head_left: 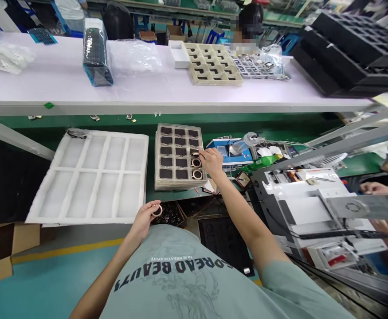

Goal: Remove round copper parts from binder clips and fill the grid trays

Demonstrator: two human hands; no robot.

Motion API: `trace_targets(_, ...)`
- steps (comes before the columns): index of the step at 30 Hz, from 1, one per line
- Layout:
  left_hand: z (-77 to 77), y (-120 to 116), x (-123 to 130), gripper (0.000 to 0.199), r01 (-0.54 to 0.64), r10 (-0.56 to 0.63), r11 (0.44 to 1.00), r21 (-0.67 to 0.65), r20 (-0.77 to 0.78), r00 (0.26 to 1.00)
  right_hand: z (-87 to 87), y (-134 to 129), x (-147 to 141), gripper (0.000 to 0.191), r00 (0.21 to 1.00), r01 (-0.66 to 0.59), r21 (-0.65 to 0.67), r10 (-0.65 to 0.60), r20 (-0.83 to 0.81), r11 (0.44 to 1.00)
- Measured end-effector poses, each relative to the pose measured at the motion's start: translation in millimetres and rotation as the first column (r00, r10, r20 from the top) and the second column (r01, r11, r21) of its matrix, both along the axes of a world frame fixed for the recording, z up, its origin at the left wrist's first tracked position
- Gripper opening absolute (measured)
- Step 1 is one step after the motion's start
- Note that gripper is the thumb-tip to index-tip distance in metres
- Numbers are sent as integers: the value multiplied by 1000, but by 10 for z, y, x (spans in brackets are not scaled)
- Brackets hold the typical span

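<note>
My left hand [143, 220] holds a round, gold-rimmed watch case [157, 210] with a dark centre, low in front of my shirt. My right hand [213, 162] reaches over the right column of a clear compartment tray [187, 181], the top one of a stack. Its fingertips pinch another gold-rimmed watch case [195, 153], tilted at its compartment. Two more watch cases lie in that column below: one [196, 163] close under my fingers and one [197, 175] in the corner. The other compartments show dark square pads.
Left of the stack lies a white foam tray [80, 169] with large compartments. To the right are a blue box [229, 150], a green bottle [263, 163] and a grey machine [308, 208]. A shelf [140, 91] crosses above, carrying a beige tray [213, 64]. Another person's hand [375, 188] is at far right.
</note>
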State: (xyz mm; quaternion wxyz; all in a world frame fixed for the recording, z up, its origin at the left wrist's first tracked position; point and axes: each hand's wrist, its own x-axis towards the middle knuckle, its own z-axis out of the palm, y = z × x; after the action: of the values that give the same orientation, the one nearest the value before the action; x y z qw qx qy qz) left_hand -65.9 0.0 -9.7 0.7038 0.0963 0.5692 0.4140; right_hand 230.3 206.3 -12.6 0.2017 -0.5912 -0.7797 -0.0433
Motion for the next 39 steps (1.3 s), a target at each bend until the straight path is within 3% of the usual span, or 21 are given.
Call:
trace_targets(5,118,118,56,28,-9,9,1000,-3,34,999,76,-9,-80,39,992,0,8,-1,128,1000)
trace_targets(11,317,243,199,24,-53,54,999,-13,127,990,173,65,-175,40,989,-6,-30,10,147,1000)
trace_targets(19,371,272,210,19,-197,192,980,12,164,968,241,-31,-120,37,962,-115,-109,138,236,987)
trace_targets(22,373,300,202,14,-232,224,972,24,187,956,235,-45,-98,36,984,-73,-116,90,155,991)
trace_targets(27,445,380,234,20,-243,216,965,100,226,950,301,-187,-229,37,991,31,-103,-44,-125,994)
trace_targets(30,477,430,258,24,-279,244,952,124,237,940,464,-601,-525,44,959,-121,-82,95,-266,989)
trace_targets(32,473,446,275,25,-298,263,948,111,251,931,569,-939,-767,55,905,-395,-134,360,-227,909)
trace_targets(34,460,441,291,25,-277,240,954,111,266,934,623,-1192,-968,52,853,-522,-194,505,-136,830)
trace_targets(36,455,430,282,24,-225,182,964,143,263,947,621,-1287,-1080,43,834,-550,-224,544,-95,805)
trace_targets(39,473,517,125,27,-62,14,975,212,222,975,567,-1172,-1085,34,840,-541,-230,507,-193,809)
